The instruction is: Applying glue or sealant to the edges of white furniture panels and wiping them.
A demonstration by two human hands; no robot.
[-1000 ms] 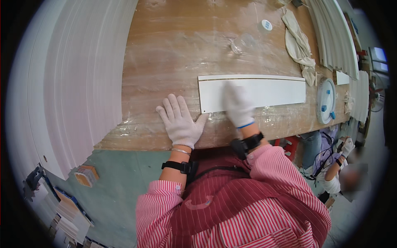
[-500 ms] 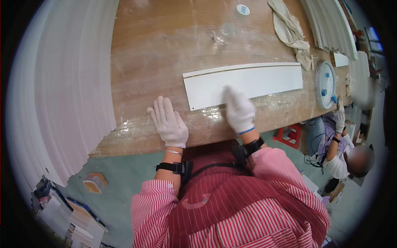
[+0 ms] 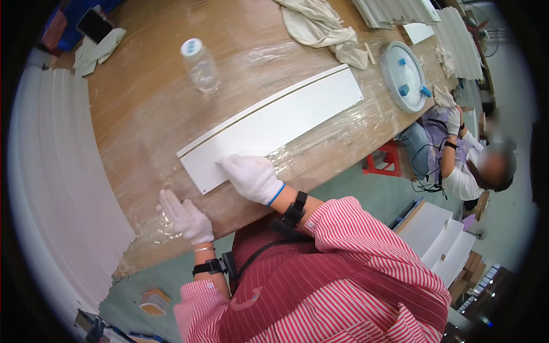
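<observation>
A long white panel (image 3: 280, 121) with a narrow brownish groove along its far edge lies on the plastic-covered wooden table (image 3: 134, 123). Small dark holes show at its near corners. My gloved right hand (image 3: 251, 178) rests on the panel's left part, fingers curled together; whatever they might hold is hidden. Left of the panel and apart from it, my gloved left hand (image 3: 187, 218) lies on the table near the front edge, fingers stretched out.
A clear bottle (image 3: 201, 70) stands beyond the panel. Beige cloth (image 3: 314, 24) and a round white lid (image 3: 394, 80) with blue pieces lie rightward. Stacked white panels (image 3: 63, 171) rise at left. A co-worker (image 3: 457, 154) sits at right by a red stool (image 3: 384, 160).
The view has turned, so the panel now slants up to the right. My right hand has slid along the panel toward its left end. My left hand stays flat on the table.
</observation>
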